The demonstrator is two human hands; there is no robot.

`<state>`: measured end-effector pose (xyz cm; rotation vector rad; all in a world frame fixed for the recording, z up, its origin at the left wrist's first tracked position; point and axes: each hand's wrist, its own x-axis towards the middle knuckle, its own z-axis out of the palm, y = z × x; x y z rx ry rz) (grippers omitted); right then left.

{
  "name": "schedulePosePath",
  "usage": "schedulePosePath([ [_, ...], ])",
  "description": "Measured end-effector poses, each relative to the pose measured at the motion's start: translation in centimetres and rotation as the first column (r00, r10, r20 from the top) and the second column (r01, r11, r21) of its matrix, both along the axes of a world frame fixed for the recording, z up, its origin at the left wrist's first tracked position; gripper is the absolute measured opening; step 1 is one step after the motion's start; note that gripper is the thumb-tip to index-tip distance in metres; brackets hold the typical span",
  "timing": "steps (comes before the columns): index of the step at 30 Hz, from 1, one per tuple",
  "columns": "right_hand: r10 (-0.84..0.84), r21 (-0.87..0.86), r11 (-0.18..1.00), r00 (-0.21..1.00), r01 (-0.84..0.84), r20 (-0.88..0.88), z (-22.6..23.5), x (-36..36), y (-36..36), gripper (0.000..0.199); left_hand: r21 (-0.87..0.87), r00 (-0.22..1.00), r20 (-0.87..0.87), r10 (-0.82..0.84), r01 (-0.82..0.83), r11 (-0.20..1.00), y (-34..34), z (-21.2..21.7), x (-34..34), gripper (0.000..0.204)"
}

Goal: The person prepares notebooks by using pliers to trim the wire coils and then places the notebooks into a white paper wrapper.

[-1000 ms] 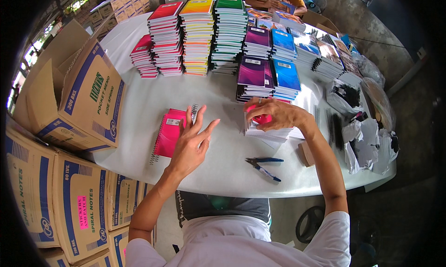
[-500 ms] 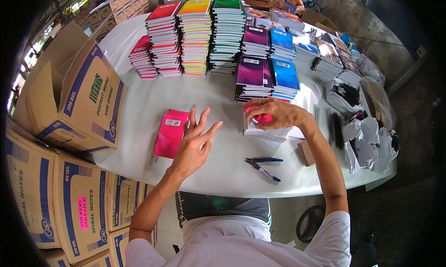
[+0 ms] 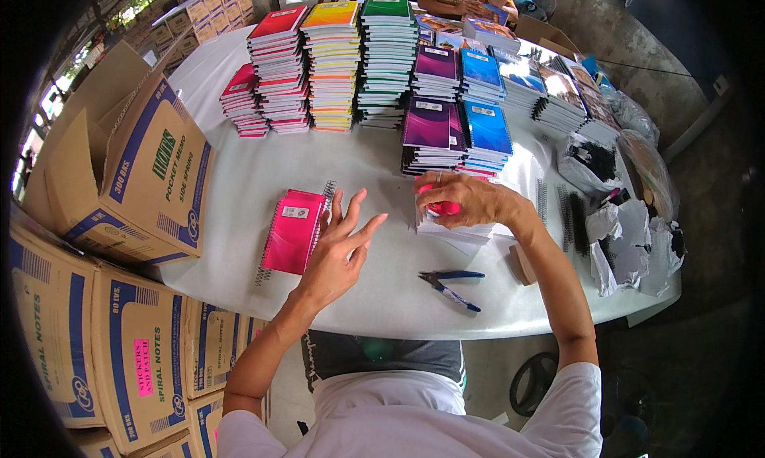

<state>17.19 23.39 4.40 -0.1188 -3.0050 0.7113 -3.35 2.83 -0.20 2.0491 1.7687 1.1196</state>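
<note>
Under right grip [image 3: 468, 200], pink cover [image 3: 445, 209]

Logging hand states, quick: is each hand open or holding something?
Left hand: open, holding nothing visible.
Right hand: curled over a pink cover; grip unclear.

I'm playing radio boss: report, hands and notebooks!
Left hand open by pink notebook. Right hand curled over pink-topped stack. Pliers clear of both.
</note>
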Motion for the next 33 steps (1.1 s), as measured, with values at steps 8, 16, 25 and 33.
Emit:
schedulePosePath([
  [8, 0.003, -0.086, 0.996, 1.000, -0.001, 0.016, 0.4, 0.2, 0.4, 0.042, 0.014, 0.994, 0.100, -0.044, 0.043, 0.999, 0.1, -0.5, 0.0, 0.052],
  [16, -0.170, 0.234, 0.947, 0.963, 0.218, -0.209, -0.2, 1.3, -2.1, 0.043, -0.085, 0.928, 0.358, -0.101, 0.141, 0.986, 2.3, -0.6, 1.9, 0.072],
  [25, -0.412, 0.011, 0.851, 0.679, 0.526, -0.607, 0.7, 3.4, -3.5, 0.024, -0.203, 0.985, -0.145, -0.089, 0.058, 0.978, 5.6, -1.7, 4.2, 0.054],
  [33, -0.092, 0.306, 0.871, 0.739, 0.385, -0.668, -3.2, 3.4, -9.9, 0.027, -0.351, 0.522, 0.834, 0.176, 0.256, 0.901, 4.7, 4.7, 5.4, 0.059],
])
